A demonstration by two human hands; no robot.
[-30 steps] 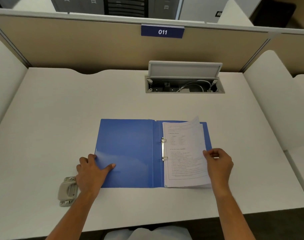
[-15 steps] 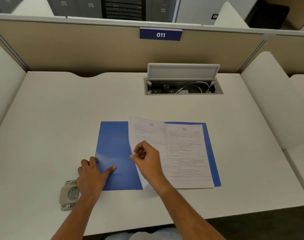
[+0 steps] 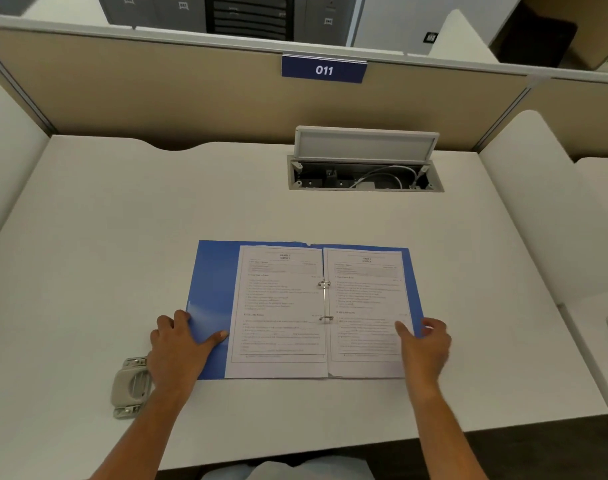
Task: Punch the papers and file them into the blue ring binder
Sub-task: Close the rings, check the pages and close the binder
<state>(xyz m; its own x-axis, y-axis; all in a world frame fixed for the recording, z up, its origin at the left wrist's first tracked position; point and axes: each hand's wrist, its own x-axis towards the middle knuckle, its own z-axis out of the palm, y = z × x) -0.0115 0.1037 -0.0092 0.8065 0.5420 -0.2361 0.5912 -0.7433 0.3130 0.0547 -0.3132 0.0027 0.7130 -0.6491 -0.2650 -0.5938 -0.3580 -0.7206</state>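
Head view, left to right: a grey hole punch [image 3: 131,386] lies on the white desk [image 3: 122,237], touching the left wrist. The left hand [image 3: 181,344] rests flat with fingers spread on the left cover of the open blue ring binder [image 3: 210,282], gripping nothing. Printed papers [image 3: 281,313] lie flat on both sides of the metal rings [image 3: 325,301], threaded on them. The right hand [image 3: 425,344] sits at the right page's outer edge, thumb on the sheet, fingers loosely apart, not clamped.

My binder [image 3: 210,292] is plain blue; its papers [image 3: 281,306] white with grey print. Hole punch [image 3: 131,386] beige-grey. Desk [image 3: 122,220] off-white. Partition sign [image 3: 324,69] navy, white numerals.
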